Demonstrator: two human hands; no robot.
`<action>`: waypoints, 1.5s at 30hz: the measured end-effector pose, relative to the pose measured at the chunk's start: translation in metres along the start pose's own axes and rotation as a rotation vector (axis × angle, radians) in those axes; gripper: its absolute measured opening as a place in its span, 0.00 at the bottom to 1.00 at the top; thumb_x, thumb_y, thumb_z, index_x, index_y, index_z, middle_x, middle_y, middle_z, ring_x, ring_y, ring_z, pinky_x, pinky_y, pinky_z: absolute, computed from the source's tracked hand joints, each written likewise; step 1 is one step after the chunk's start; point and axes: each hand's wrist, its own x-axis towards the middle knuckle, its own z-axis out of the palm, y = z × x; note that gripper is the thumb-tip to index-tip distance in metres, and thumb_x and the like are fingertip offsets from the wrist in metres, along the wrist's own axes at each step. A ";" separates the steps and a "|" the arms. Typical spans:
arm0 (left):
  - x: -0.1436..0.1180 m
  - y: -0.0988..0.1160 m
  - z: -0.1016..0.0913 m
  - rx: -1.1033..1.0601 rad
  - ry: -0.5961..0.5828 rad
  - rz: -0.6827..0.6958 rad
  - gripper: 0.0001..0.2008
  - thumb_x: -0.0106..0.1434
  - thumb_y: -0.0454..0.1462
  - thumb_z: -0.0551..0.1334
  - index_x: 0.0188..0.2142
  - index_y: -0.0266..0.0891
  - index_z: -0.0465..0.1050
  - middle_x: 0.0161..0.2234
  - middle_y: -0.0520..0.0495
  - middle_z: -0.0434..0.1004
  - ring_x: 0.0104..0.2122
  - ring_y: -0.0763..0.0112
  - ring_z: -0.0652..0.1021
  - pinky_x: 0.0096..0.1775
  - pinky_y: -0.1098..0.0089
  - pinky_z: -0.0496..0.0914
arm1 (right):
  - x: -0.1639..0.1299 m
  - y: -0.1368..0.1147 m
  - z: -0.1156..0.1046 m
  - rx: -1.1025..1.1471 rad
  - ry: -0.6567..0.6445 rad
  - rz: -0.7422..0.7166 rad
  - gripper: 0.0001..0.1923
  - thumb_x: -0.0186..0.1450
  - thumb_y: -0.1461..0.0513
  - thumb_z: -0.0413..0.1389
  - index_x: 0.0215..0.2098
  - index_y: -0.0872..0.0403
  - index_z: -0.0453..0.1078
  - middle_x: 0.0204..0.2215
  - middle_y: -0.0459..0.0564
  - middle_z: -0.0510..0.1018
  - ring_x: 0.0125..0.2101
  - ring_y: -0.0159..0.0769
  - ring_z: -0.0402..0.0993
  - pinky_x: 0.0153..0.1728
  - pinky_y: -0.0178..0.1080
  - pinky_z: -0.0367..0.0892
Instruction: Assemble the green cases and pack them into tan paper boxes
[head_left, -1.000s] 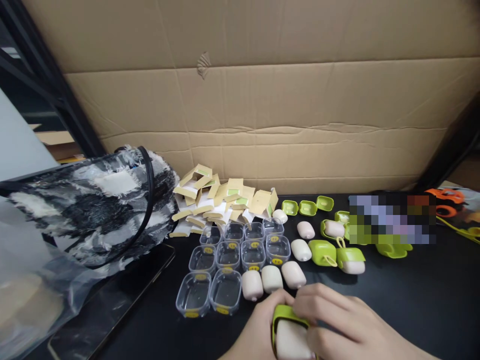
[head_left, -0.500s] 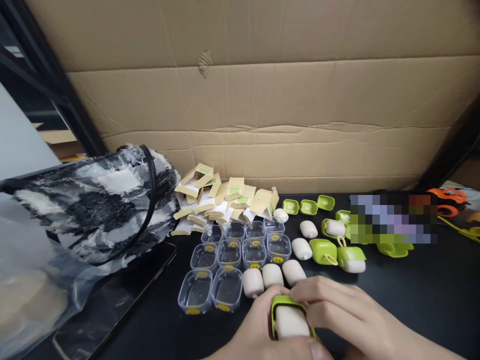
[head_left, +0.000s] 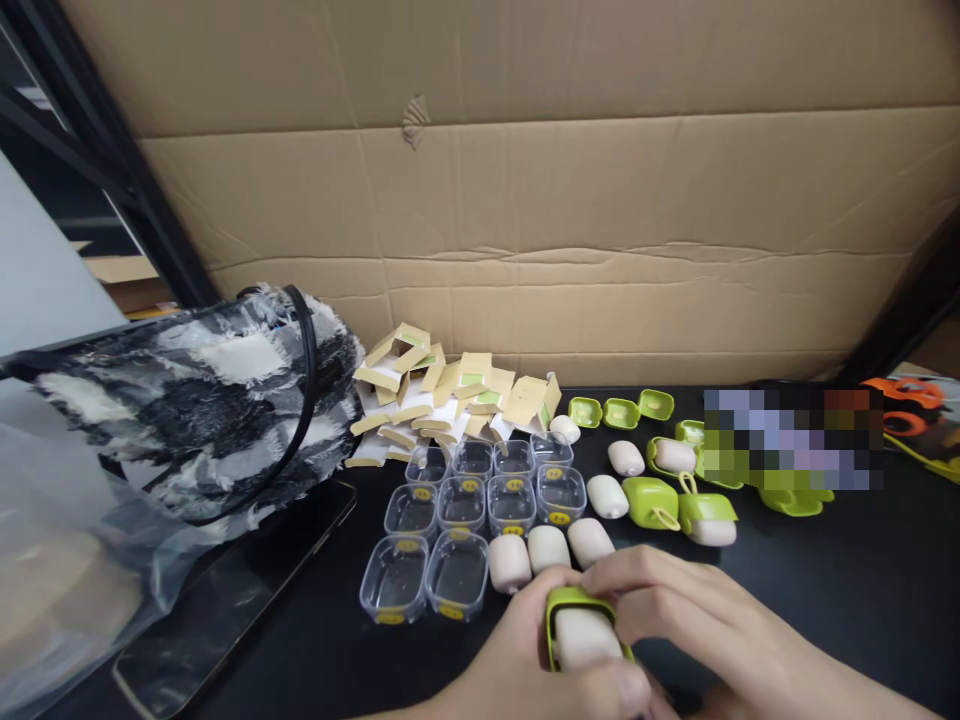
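Low in front of me, my left hand (head_left: 517, 645) wraps round a small lime-green case (head_left: 555, 600). Inside its open front sits a pale rounded block (head_left: 586, 640). My right hand (head_left: 690, 620) presses bent fingers against the top and right rim of the same case; its thumb is mostly hidden. Just beyond my fingers, pale rounded blocks (head_left: 549, 550) stand in a row. Farther right lie a closed green case (head_left: 650, 502) with a loop and another green case (head_left: 705, 505) with a block partly showing.
Clear plastic tubs (head_left: 459, 575) with yellow stickers stand in rows left of my hands. Opened cardboard sleeves (head_left: 420, 400) are piled behind them. A phone-like black slab (head_left: 232, 610) and a shaggy bag (head_left: 202, 400) lie left. Cardboard (head_left: 525, 200) walls the back; orange scissors-like handles (head_left: 907, 405) lie right.
The view has shifted slightly. Both hands stay on the green case, and the fingers of my right hand have moved a little along its rim.
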 end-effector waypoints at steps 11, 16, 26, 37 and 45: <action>0.000 0.006 0.003 -0.218 0.005 -0.139 0.26 0.50 0.52 0.69 0.38 0.39 0.62 0.26 0.49 0.77 0.25 0.74 0.75 0.31 0.71 0.64 | 0.000 0.002 0.003 0.013 0.046 -0.039 0.11 0.57 0.71 0.53 0.35 0.51 0.66 0.33 0.48 0.79 0.35 0.31 0.78 0.38 0.31 0.72; 0.002 0.000 -0.001 -0.256 -0.026 -0.121 0.18 0.51 0.45 0.67 0.34 0.38 0.64 0.27 0.49 0.74 0.28 0.70 0.75 0.32 0.68 0.63 | 0.000 0.002 0.000 0.028 0.002 -0.109 0.09 0.60 0.70 0.54 0.33 0.50 0.62 0.32 0.48 0.78 0.33 0.31 0.76 0.36 0.34 0.72; 0.003 0.006 0.002 -0.302 0.045 -0.239 0.12 0.40 0.33 0.63 0.26 0.40 0.63 0.23 0.58 0.67 0.25 0.76 0.69 0.33 0.69 0.56 | -0.002 0.003 0.003 -0.033 -0.043 -0.177 0.07 0.69 0.65 0.48 0.35 0.54 0.68 0.34 0.52 0.80 0.37 0.34 0.76 0.42 0.36 0.73; 0.003 0.002 0.002 -0.430 -0.005 -0.233 0.17 0.38 0.33 0.69 0.27 0.39 0.63 0.23 0.57 0.67 0.24 0.79 0.67 0.30 0.72 0.55 | -0.004 0.000 -0.001 -0.067 -0.092 -0.189 0.10 0.70 0.65 0.47 0.40 0.53 0.71 0.35 0.52 0.81 0.38 0.36 0.77 0.37 0.33 0.74; -0.001 0.007 0.005 -0.130 -0.062 0.050 0.33 0.41 0.43 0.75 0.43 0.38 0.62 0.31 0.54 0.64 0.28 0.80 0.65 0.30 0.75 0.56 | -0.006 0.007 0.008 0.228 0.170 0.047 0.10 0.60 0.68 0.55 0.38 0.50 0.63 0.33 0.48 0.76 0.33 0.34 0.75 0.34 0.32 0.72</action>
